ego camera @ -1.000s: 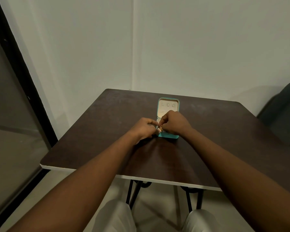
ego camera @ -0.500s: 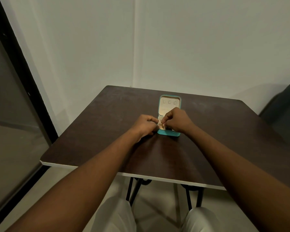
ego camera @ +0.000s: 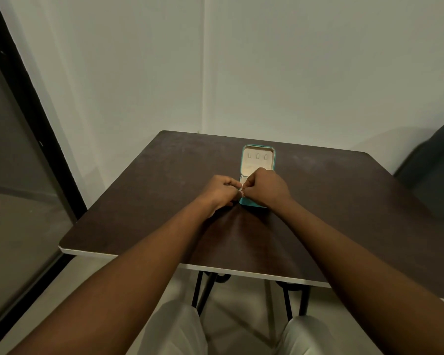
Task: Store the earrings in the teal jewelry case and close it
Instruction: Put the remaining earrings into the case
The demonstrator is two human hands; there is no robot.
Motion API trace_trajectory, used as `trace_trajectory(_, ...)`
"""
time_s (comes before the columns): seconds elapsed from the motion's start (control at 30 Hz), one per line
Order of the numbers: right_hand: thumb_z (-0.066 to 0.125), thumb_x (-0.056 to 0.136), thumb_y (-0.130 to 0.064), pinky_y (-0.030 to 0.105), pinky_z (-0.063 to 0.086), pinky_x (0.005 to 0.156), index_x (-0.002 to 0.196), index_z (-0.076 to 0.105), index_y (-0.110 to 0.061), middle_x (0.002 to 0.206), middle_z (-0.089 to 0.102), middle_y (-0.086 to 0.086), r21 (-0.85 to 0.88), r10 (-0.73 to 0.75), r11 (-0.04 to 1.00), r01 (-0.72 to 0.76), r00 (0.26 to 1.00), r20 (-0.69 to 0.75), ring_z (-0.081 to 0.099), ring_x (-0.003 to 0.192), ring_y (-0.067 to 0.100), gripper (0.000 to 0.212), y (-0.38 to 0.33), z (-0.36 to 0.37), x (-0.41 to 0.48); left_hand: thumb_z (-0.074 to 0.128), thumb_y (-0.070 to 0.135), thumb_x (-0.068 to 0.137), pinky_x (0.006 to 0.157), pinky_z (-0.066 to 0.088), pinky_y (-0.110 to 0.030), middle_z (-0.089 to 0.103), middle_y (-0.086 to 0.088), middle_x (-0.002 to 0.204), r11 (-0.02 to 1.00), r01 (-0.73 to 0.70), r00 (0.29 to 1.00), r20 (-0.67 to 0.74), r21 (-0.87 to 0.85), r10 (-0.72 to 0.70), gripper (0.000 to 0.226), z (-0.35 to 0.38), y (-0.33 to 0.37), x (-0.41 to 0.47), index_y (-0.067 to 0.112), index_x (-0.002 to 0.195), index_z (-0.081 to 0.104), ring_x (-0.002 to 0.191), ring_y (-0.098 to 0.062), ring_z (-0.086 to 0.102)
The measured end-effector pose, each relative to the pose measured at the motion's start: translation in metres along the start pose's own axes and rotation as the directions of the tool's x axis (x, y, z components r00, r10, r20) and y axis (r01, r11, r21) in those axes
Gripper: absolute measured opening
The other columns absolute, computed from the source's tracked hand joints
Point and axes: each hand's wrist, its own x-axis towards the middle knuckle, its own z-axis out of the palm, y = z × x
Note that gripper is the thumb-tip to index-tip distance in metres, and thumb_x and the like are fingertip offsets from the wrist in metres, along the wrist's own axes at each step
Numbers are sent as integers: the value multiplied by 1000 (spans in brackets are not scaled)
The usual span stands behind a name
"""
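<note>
The teal jewelry case (ego camera: 258, 160) lies open on the dark table (ego camera: 164, 190), its cream-lined lid flat toward the wall with three small tabs inside. Its near tray is mostly hidden under my right hand (ego camera: 265, 188). My left hand (ego camera: 221, 189) sits just left of the case. Both hands meet at the tray's left edge, their fingertips pinching a small pale earring (ego camera: 242, 192) between them. The earring's shape is too small to make out.
The table stands in a corner of white walls. A dark-framed glass panel (ego camera: 23, 175) runs along the left. A dark chair (ego camera: 436, 172) stands at the table's right side. The table's white front edge is near my knees.
Both hands have stayed together over the case's near tray, working the earring between the fingertips. My head has shifted a little, so the case sits slightly differently in view.
</note>
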Motion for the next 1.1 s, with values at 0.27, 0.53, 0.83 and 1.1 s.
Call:
trace_trajectory(0.27, 68, 79, -18, 40, 61, 74, 89, 80, -24, 101, 76, 0, 31, 29, 999, -27, 999, -47, 68, 90, 20, 16, 5, -3, 0, 69, 2, 85, 72, 58, -34, 71, -11, 108, 1000, -1, 998, -68, -7, 1, 18, 6, 2, 1, 15, 97, 71, 101, -26, 68)
trace_trajectory(0.53, 64, 79, -26, 31, 53, 63, 85, 74, -17, 87, 72, 4, -27, 49, 998, -51, 997, -58, 67, 78, 23, 14, 1, 2, 3, 67, 7, 83, 72, 58, -43, 74, -19, 100, 999, 19, 990, -141, 46, -13, 5, 16, 6, 3, 11, 82, 68, 83, -27, 67)
trace_trajectory(0.83, 64, 75, -23, 35, 52, 58, 65, 72, -7, 62, 64, 6, 103, 102, 988, -115, 987, 127, 64, 67, 27, 20, 11, -9, 12, 79, 17, 79, 73, 64, -47, 74, -9, 88, 989, 37, 991, -130, 145, -18, 11, 15, 11, 5, 9, 82, 72, 84, -25, 73)
trace_trajectory(1.1, 64, 78, -26, 32, 51, 63, 90, 71, -13, 91, 71, 10, -126, 38, 991, -32, 998, 43, 68, 82, 30, 19, 6, -6, 11, 70, 13, 86, 73, 64, -41, 73, -11, 96, 995, 63, 991, -125, 74, -54, 5, 14, 6, 12, 9, 89, 71, 89, -25, 72)
